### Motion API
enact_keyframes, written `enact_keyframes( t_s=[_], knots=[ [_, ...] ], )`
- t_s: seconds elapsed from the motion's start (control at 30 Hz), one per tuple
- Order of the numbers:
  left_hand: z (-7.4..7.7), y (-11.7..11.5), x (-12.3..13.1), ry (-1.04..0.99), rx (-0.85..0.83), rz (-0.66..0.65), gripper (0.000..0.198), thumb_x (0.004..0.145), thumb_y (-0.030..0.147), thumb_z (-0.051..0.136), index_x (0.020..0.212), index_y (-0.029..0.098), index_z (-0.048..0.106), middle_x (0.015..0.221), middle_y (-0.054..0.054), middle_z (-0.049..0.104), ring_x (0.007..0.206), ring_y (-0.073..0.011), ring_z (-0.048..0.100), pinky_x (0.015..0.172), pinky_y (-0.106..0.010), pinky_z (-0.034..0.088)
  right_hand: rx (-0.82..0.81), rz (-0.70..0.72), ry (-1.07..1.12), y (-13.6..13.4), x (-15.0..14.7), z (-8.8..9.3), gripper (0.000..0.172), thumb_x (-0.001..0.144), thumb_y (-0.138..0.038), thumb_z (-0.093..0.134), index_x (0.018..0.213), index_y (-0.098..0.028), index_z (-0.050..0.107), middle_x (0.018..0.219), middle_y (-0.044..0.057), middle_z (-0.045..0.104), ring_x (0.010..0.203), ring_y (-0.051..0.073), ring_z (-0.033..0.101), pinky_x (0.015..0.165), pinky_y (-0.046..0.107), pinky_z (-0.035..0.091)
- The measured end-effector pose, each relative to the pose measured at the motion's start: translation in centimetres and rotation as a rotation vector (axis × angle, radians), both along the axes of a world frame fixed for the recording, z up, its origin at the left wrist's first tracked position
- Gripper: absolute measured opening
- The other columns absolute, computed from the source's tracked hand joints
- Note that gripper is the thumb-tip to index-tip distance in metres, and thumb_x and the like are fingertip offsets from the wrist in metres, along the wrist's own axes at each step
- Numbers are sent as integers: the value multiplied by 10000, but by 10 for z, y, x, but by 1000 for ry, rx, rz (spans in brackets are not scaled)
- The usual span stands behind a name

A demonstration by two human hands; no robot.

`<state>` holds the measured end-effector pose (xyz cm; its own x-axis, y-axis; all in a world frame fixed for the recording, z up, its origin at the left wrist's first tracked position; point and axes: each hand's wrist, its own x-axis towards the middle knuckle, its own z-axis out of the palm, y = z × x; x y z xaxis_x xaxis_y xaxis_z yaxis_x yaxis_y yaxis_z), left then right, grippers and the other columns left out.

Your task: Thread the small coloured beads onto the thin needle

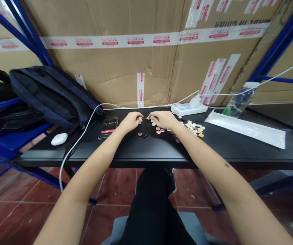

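My left hand (133,121) and right hand (164,119) are close together, each with thumb and fingertips pinched on a thin, pale strand (145,118) that runs straight across the short gap between them. I cannot tell whether it is thread or wire. Small, whitish button-like pieces (140,118) cluster at my left fingertips, and more pale ones (153,124) sit just under my right fingertips; whether those are on the strand is too small to tell.

Nearer to me, below the gap, a rounded orange-brown piece (139,134) lies beside a glossy black one (144,135). Just below my right hand are a few flat pink pieces (158,130). To its right spreads a loose heap (193,127), mostly cream ovals with some yellow, partly covered by my arm; a purple piece (178,140) lies at its near side. All rest on the smooth, matt black tabletop (149,149).

Left of my left hand is a flat, glassy phone (108,128), then a smooth, rounded white case (59,139) and a soft, dark fabric backpack (54,92). Behind my right hand stands a hard white plastic power strip (189,109); farther right are a glossy, long white packet (245,128) and a clear bottle (240,99). Ribbed, creased cardboard (110,71) rises behind both hands.
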<state>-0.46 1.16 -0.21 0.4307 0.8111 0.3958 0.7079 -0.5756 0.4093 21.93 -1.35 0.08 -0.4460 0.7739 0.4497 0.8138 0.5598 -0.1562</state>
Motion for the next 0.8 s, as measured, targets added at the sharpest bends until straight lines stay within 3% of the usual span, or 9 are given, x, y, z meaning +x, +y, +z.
enact_keyframes(
  t_s=[0.27, 0.4, 0.5, 0.67, 0.8],
  knots=[
    [-3, 1, 0, 9, -4, -2, 246, 878, 89, 682, 1108, 105, 766, 1025, -128, 780, 896, -207, 727, 924, -331, 557, -200, 59, 93, 1, -3, 2, 234, 974, -271, 541, 1082, -214, 741, 1060, 59, 777, 885, 208, 687, 751, 286, 447],
    [-1, 1, 1, -32, -21, 34, 263, 872, 73, 681, 1120, 107, 760, 994, -116, 785, 864, -197, 727, 885, -314, 560, -172, -42, 17, 0, -5, 4, 272, 993, -312, 486, 1137, -268, 712, 974, 33, 774, 854, 218, 682, 725, 296, 426],
    [1, 0, 1, -56, -5, 71, 253, 858, 76, 701, 1100, 112, 765, 964, -107, 783, 831, -193, 717, 872, -313, 561, -130, -61, 11, 0, -5, 3, 277, 1002, -289, 447, 1129, -262, 692, 1026, 46, 770, 886, 227, 680, 736, 303, 428],
    [2, -1, 1, -114, -35, 58, 255, 828, 62, 705, 1061, 142, 769, 943, -76, 772, 806, -174, 697, 858, -308, 559, -138, -79, 200, 6, -1, -1, 225, 993, -291, 465, 1050, -220, 671, 1072, 72, 756, 933, 227, 668, 798, 314, 454],
    [-1, 1, 2, -195, -143, -47, 255, 804, 79, 708, 1046, 142, 758, 874, -52, 750, 776, -168, 685, 797, -304, 554, -190, 48, 360, 15, -1, -6, 188, 933, -309, 564, 949, -179, 699, 996, 75, 750, 910, 206, 657, 823, 304, 462]
  ],
)
